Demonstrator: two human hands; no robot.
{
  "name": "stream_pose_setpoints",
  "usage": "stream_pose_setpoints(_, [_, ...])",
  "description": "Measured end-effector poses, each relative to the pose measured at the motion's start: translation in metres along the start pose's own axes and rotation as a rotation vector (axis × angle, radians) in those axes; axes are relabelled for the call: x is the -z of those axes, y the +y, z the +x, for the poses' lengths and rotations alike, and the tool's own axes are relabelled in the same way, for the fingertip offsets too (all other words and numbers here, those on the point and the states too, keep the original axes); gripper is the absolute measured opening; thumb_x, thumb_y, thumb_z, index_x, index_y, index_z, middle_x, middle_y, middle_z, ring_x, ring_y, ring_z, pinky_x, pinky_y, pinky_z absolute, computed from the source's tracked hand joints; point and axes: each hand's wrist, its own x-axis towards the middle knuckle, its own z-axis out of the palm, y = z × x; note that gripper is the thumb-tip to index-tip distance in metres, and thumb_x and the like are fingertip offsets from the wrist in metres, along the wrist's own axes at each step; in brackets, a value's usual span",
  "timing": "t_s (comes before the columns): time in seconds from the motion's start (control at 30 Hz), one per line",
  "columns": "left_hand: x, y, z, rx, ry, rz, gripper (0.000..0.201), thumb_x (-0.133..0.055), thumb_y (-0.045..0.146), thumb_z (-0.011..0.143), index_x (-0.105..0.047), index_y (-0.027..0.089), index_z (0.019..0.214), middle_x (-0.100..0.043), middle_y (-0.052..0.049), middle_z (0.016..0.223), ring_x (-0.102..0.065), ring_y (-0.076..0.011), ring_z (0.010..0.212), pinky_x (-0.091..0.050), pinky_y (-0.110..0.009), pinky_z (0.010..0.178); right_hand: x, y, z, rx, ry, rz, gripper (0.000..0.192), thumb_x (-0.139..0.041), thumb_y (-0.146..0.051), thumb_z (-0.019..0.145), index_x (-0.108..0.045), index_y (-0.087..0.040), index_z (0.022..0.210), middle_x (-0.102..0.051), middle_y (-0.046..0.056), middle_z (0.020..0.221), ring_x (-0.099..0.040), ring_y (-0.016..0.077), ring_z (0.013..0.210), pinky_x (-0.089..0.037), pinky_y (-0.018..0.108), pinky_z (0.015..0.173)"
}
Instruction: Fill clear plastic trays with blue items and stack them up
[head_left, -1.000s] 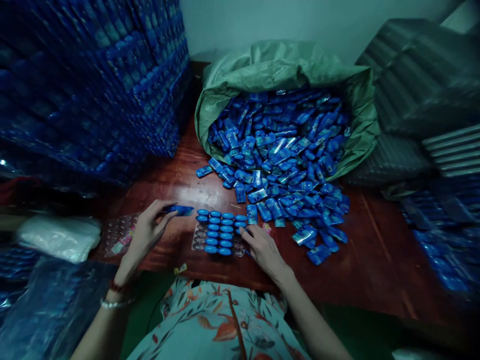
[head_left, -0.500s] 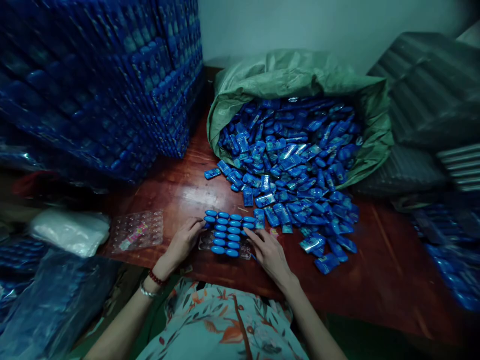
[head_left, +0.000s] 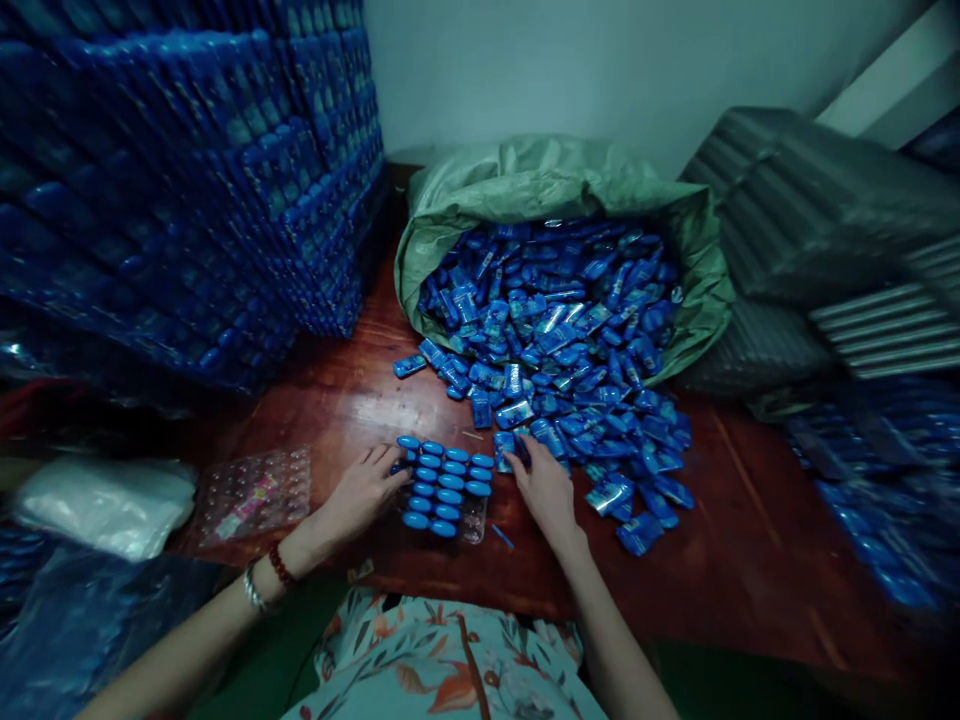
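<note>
**Tray steadied and a packet touched at the heap's edge**

The left hand (head_left: 365, 492) is laid flat against the left edge of the tray (head_left: 474, 524), its fingers spread and pressed on the near-left pieces; nothing is clasped in it. The right hand (head_left: 546, 487) is placed just right of the tray, its fingertips set on a packet (head_left: 504, 447) at the near edge of the heap; whether the packet is pinched or only touched cannot be told

The tray, a clear blister sheet, is seen on the table (head_left: 750, 520) directly in front of the person, and most of its pockets are filled with blue pieces (head_left: 445, 482) in rows. A bare strip of pockets is left at its right end

Right of the tray and beyond it, loose blue packets (head_left: 600, 400) are spread across the table, spilled from a green sack (head_left: 540, 175) lying open behind the tray. A single packet (head_left: 409, 365) is set apart behind the tray, left of the heap. Left of the tray an empty blister sheet (head_left: 255, 490) is laid, and further left a white bag (head_left: 105, 505). Behind and left of the tray, filled trays are piled in a tall stack (head_left: 187, 180). Far right of the tray, grey sheets (head_left: 825, 220) are heaped
</note>
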Motion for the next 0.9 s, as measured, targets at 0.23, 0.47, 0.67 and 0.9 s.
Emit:
stream_pose_setpoints(0.23, [0.005,-0.014,0.105,0.095,0.008,-0.223,0.019,-0.042,0.024,0.093,-0.056,0.017,0.103,-0.059,-0.008,0.098,-0.057,-0.0192,0.088,-0.045,-0.03,0.076,0.004,-0.025,0.015,0.014,-0.256,-0.144,0.047,-0.058,-0.021,0.083,-0.042,-0.018,0.127,-0.062,0.014,0.104,-0.066,0.0227,0.077,-0.044,0.028,0.059])
stream_pose_setpoints(0.47, [-0.037,0.001,0.192,0.044,-0.278,-0.143,0.039,-0.072,0.023,0.073,-0.053,0.012,0.105,-0.055,-0.015,0.109,-0.059,-0.0265,0.094,-0.047,-0.033,0.076,0.014,0.006,-0.008,-0.069,-0.315,-0.035,0.049,-0.052,-0.019,0.085,-0.04,-0.02,0.132,-0.068,0.008,0.088,-0.066,0.022,0.076,-0.042,0.027,0.061])
stream_pose_setpoints(0.67, [-0.038,-0.01,0.184,0.074,-0.261,-0.229,0.021,-0.06,0.017,0.08,-0.053,0.013,0.1,-0.056,-0.011,0.103,-0.059,-0.0189,0.079,-0.045,-0.028,0.069,0.005,0.034,-0.043,-0.343,-0.182,0.819,0.04,-0.048,-0.052,0.082,-0.052,-0.019,0.106,-0.058,-0.002,0.066,-0.056,0.0151,0.058,-0.044,0.026,0.056])
stream_pose_setpoints(0.9, [0.025,-0.036,0.089,0.247,0.084,-0.579,0.019,-0.052,0.03,0.086,-0.055,0.016,0.098,-0.063,-0.003,0.089,-0.058,-0.0154,0.078,-0.045,-0.024,0.069,0.015,0.015,-0.062,-0.411,-0.233,1.136,0.041,-0.065,-0.051,0.073,-0.054,-0.02,0.098,-0.06,-0.002,0.072,-0.056,0.0122,0.061,-0.046,0.023,0.054])
